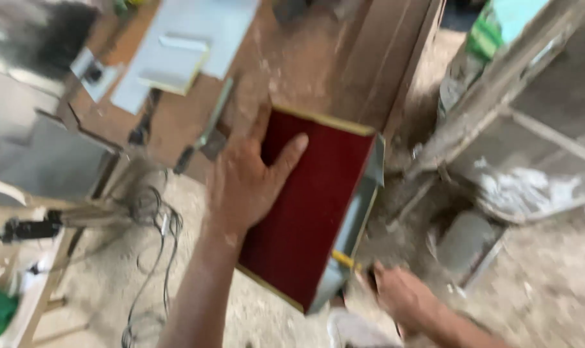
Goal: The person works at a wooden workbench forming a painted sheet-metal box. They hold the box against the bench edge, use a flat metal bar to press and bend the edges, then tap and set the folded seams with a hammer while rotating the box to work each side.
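Near right, our right hand [402, 296] had its grip closed round a tool with a yellow tip [345, 260], set at the dark red panel's [312, 212] grey edge strip [357, 219]. Left hand [244, 180] lay flat, fingers apart, pressing the panel down. We judged edge work mid-way. Farther off: bench [196, 103] with pale offcuts [176, 58].

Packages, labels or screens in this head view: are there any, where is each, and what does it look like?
No screens or readable labels show; the picture is blurred.
Green and white bag: top right, leaning against a wooden frame, possibly a sack or package.
Dark red panel: centre, flat rectangle with yellow edges, left hand pressed on it; no label visible.
Right hand: below the panel's lower corner, holding something I cannot identify.
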